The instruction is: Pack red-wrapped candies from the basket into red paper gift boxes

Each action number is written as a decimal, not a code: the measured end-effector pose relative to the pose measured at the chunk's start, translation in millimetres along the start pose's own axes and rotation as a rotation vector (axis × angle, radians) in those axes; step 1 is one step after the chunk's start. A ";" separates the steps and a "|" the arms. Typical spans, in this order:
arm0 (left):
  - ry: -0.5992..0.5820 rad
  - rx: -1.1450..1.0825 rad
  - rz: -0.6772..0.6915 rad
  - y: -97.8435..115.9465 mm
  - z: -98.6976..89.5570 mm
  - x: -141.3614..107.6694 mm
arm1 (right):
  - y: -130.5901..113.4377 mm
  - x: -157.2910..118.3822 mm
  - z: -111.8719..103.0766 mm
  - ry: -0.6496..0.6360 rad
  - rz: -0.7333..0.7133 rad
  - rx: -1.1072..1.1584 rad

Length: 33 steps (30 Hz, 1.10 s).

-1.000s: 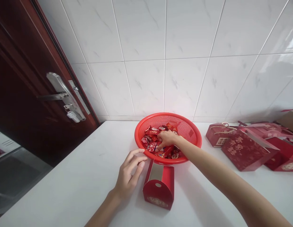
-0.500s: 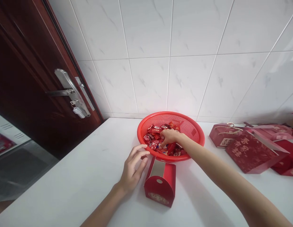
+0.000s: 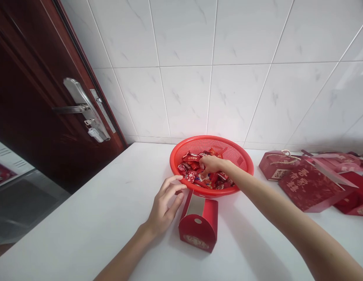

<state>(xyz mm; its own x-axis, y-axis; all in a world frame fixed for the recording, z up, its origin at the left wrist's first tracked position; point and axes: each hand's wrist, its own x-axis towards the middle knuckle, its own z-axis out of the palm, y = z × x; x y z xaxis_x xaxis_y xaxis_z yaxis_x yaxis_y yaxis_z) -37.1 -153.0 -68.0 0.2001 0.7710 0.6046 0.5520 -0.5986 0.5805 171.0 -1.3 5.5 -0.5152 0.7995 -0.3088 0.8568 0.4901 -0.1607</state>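
fingers of right hand [image 3: 212, 164] curled in round red plastic basket [image 3: 236, 157], hold unclear; left hand [image 3: 165, 205], spread alongside, should steady it.

Behind the white table [image 3: 105, 207] rises a wall [image 3: 187, 35] of glossy white tiles with grey veining and pale joints, a soft sheen of light showing above the table's right end. To the left of the table stands a dark red-brown door [image 3: 20, 74], with a silver lever handle [image 3: 71, 109], keys [image 3: 95, 135] hanging below it and a metal strip [image 3: 102, 111] along its edge. Past the table's left side are a grey surface [image 3: 25, 210] with faint lines and a white panel [image 3: 14, 158].
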 end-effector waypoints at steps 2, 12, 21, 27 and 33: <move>-0.011 -0.005 0.010 0.9 0.1 0.1 | 1.2 -0.3 -2.6 -0.014 -0.009 -0.009; -0.006 -0.003 0.043 -0.1 2.1 0.2 | 3.0 -5.3 -3.0 -0.023 0.006 -0.071; 0.031 -0.022 0.070 -5.6 6.1 0.6 | 18.2 -3.8 -14.5 0.172 0.064 -0.111; 0.037 -0.038 0.055 -8.3 11.3 0.4 | 31.9 -4.1 -18.5 0.403 0.208 -0.231; 0.020 -0.050 -0.004 -6.9 14.8 -0.9 | 8.7 -2.0 -20.6 0.290 0.025 -0.220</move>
<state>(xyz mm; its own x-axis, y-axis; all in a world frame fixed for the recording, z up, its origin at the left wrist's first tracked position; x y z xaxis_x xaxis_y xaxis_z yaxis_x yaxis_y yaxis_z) -29.1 -146.3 -80.6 0.1810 0.7693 0.6127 0.5113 -0.6058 0.6095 178.9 8.6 24.1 -0.5060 0.8621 -0.0259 0.8601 0.5066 0.0589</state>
